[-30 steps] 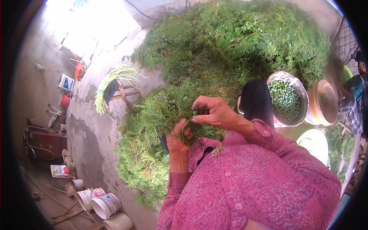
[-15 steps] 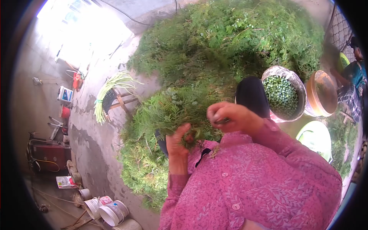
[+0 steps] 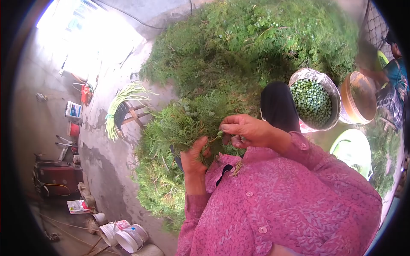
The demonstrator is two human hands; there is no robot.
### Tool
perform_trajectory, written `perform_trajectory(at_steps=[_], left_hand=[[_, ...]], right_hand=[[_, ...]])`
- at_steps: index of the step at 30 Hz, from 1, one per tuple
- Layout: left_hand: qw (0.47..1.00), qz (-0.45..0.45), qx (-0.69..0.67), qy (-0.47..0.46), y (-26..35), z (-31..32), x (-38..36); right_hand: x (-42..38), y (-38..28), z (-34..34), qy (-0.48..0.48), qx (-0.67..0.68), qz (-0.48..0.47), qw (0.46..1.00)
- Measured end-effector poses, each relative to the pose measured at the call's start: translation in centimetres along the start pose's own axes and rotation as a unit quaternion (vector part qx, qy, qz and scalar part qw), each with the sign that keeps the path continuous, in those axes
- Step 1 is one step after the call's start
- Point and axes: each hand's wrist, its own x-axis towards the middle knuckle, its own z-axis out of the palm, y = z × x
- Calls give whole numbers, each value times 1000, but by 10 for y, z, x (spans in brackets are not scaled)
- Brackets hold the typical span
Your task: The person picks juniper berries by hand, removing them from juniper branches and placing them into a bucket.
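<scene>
My left hand [image 3: 195,158] is wrapped round the base of a leafy green branch [image 3: 181,123], which spreads up and to the left over my lap. Just right of it, my right hand [image 3: 241,130] has its thumb and fingers pinched at a small green cone [image 3: 220,133] beside the sprig's edge. A bucket [image 3: 337,99] of small green cones [image 3: 311,102] stands to the right, beyond my dark-clothed knee [image 3: 279,104]. A bit of leafy sprig [image 3: 237,167] clings to the pink shirt front [image 3: 273,192].
A large heap of green branches [image 3: 256,42] lies ahead. At right are an orange-brown bucket [image 3: 361,98], a pale green basin [image 3: 352,151] and another person [image 3: 397,81]. A stool [image 3: 134,115] holds long green stalks [image 3: 124,102]; white buckets [image 3: 131,238] lie at lower left.
My right hand has moved slightly left and down to the branch, its fingers now at a green cone. My left hand keeps its hold, almost unmoved.
</scene>
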Motion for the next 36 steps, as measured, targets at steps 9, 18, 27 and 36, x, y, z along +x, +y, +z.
perform_trajectory(at_steps=[9,18,27,36], left_hand=[[1000,2,24,-4,-5,5,-5],[996,-53,-24,61,6,-27,0],[997,-24,7,66,8,-10,-12],[997,-63,-43,16,1,-27,-4]], right_hand=[[4,7,6,32,-151,-153,976],[-26,-30,-48,166,40,-188,967],[13,-5,-14,143,-275,-297,903],[3,-15,-13,117,-278,-260,917]])
